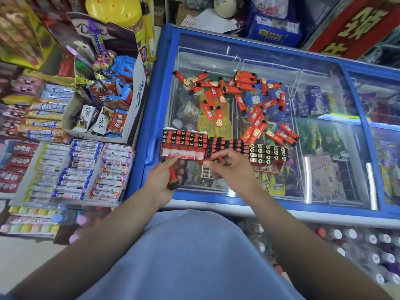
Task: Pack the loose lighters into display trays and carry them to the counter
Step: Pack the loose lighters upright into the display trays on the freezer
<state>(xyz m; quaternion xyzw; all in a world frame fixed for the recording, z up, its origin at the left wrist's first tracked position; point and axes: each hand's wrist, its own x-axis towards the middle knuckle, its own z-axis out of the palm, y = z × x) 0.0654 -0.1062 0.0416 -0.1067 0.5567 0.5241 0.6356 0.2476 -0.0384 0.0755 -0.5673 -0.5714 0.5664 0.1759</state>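
Partly hidden, left hand (165,180) grips lighters (173,179).

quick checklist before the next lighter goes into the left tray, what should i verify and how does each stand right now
1. Left hand has lighters in grip: ok, it holds a red bundle.
2. Right hand pinches a single lighter: ok.
3. Left tray has free slots: ok, its near row shows empty white.
4. Middle tray full: cannot tell, the right hand covers its near edge.
5. Loose lighters left on the freezer lid: not ok, many remain.
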